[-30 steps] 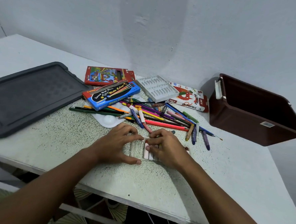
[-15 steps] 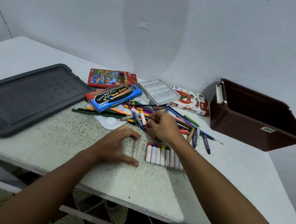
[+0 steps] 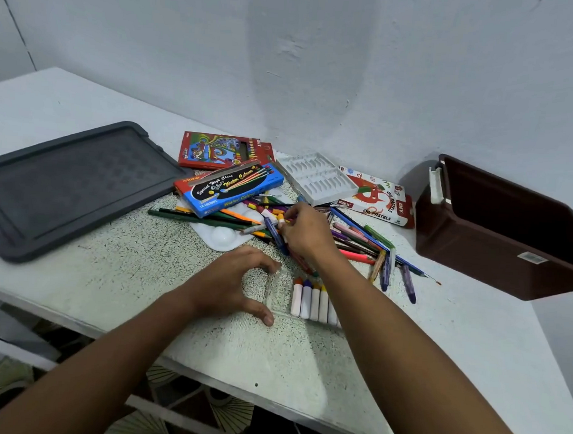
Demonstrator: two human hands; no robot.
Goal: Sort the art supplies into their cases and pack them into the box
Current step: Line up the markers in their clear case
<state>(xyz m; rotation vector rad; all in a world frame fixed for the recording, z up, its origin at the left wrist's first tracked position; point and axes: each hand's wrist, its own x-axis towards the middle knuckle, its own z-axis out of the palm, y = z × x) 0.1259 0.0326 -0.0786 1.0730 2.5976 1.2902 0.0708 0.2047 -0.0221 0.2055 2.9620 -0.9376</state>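
Note:
A clear plastic case [image 3: 279,292] lies near the table's front edge with several white paint sticks [image 3: 310,302] lined up in it, coloured caps pointing away. My left hand [image 3: 231,280] grips the case's left end between thumb and fingers. My right hand [image 3: 307,235] is stretched into the loose pile of pencils, crayons and brushes [image 3: 360,243], where its fingertips pinch a small white stick with an orange tip [image 3: 280,218]. The open brown box [image 3: 498,236] stands at the right.
A dark grey lid [image 3: 69,183] lies at the left. Behind the pile are a blue watercolour box [image 3: 228,189], a red box [image 3: 215,150], a white moulded insert [image 3: 317,178] and an oil pastels box [image 3: 380,199]. A white palette [image 3: 223,238] sits under the pencils.
My right hand left the case and reached farther back into the pile, closing its fingertips on a small stick. My left hand stayed on the case's end.

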